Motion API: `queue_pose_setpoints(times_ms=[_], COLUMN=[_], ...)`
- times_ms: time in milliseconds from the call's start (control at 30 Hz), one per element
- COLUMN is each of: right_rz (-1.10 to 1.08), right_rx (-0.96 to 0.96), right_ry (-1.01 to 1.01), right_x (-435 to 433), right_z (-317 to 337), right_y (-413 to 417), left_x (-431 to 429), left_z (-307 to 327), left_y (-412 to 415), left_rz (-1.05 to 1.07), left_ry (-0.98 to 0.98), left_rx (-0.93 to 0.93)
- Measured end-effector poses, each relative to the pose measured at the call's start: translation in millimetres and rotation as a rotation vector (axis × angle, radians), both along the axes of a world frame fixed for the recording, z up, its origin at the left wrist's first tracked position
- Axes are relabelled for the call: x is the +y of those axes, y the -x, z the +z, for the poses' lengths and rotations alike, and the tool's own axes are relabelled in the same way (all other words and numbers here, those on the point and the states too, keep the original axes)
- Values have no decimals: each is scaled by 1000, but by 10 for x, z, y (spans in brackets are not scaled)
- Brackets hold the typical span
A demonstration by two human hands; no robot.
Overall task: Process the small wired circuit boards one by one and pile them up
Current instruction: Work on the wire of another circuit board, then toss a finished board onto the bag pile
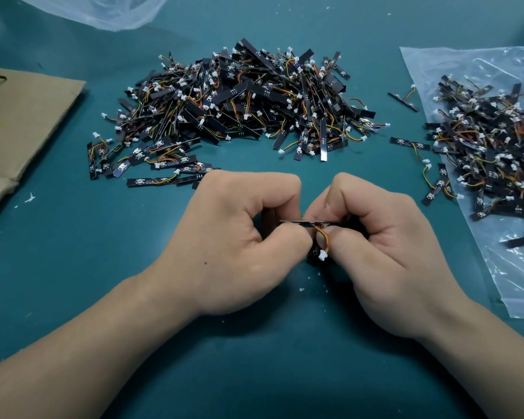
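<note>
You have one small wired circuit board (297, 222) in hand, held edge-on just above the tabletop (103, 282), near you and in front of the heaps. Your left hand (239, 237) pinches its left part and your right hand (384, 252) pinches the right part. On both hands the fingers (273, 189) are curled in tight and clamped on the board. Its orange and yellow wire (323, 238) loops down between your thumbs to a white connector (323, 254). What exactly you are doing to the board is hidden by your fingers.

Beyond your hands sits a large central pile (245, 107) of the same black boards, with a few lying flat in a loose row (152, 164) at its near left edge. To your right, a second pile (490, 152) lies on a clear plastic bag (511, 282), and a few stray boards (409, 144) lie between the two heaps.

My reading is that the bag holds your untouched stock and the central pile is the finished work, though nothing here proves which is which. If so, you are well past halfway: the central pile looks the larger, but a good many boards are left on the bag, part of it running out of view. The board in hand is not yet piled.
</note>
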State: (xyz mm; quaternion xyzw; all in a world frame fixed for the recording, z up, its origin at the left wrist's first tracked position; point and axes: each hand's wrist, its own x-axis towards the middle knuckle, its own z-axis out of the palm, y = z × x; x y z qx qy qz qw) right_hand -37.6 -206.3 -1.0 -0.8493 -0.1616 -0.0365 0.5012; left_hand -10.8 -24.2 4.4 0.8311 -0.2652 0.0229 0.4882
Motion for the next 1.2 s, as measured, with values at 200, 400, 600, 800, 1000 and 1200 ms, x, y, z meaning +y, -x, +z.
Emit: queue_pose_setpoints(times_ms=[200, 400, 600, 800, 1000, 1200], right_rz=[11, 15, -45, -119, -326, -303], right_rx=[22, 31, 13, 36, -13, -19], right_ry=[-8, -33, -47, -114, -395, -217], right_x=[-2, -12, 10, -20, -53, 9], right_z=[17, 8, -5, -25, -15, -29], right_y=[3, 4, -1, -25, -114, -42], left_x=[0, 9, 5, -4, -33, -41], left_z=[0, 2, 17, -19, -57, -72], left_y=[6, 0, 1, -6, -9, -6], left_rz=[20, 31, 83, 154, 136, 119], left_ry=[14, 43, 92, 20, -296, -441], left_rx=[-7, -13, -18, 1, -83, -123])
